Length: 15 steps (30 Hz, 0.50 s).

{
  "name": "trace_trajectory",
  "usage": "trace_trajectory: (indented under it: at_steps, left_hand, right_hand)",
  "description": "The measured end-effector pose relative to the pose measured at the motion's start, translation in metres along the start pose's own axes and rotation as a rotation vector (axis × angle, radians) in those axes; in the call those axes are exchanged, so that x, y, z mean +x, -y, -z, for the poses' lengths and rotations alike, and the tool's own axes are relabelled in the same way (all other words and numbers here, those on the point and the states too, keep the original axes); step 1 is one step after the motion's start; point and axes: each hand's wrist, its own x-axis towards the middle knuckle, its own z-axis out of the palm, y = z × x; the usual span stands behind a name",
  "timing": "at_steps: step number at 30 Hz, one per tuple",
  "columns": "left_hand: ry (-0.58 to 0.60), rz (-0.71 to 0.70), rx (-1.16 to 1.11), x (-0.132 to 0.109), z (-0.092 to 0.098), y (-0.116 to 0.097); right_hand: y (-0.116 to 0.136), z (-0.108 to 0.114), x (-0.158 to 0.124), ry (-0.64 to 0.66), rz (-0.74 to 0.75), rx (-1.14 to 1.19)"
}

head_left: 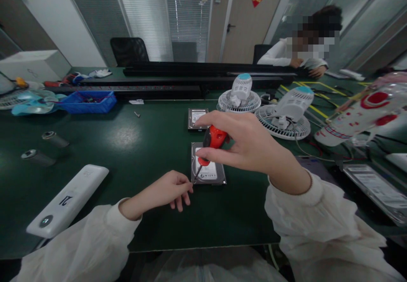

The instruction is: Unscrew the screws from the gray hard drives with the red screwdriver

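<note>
My right hand [243, 140] is closed around the handle of a red and black screwdriver [216, 138]. Its thin shaft slants down to the left, toward the lower left corner of a hard drive [206, 171] lying label up on the green table. At that corner, close to the screwdriver tip, is my left hand [173, 188]. Its thumb and forefinger come together in a pinch while the other fingers hang loose; anything between them is too small to make out. Behind the screwdriver a smaller hard drive [196, 118] lies flat, partly covered by my right fingers.
On the left are a white power bank [68, 201], two metal cylinders [55, 139] and a blue bin [89, 101]. White fan parts [240, 97] stand behind the drives. To the right are a clear bottle [359, 112] and a phone-like slab [378, 188]. A person [295, 48] sits across.
</note>
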Motion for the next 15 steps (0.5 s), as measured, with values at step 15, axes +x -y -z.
trace_trajectory:
  at_steps: [15]
  left_hand:
    - [-0.009, 0.011, -0.017, -0.0001, -0.001, -0.0013]
  right_hand:
    - [-0.0019, -0.0031, -0.0004, 0.032, 0.052, 0.101]
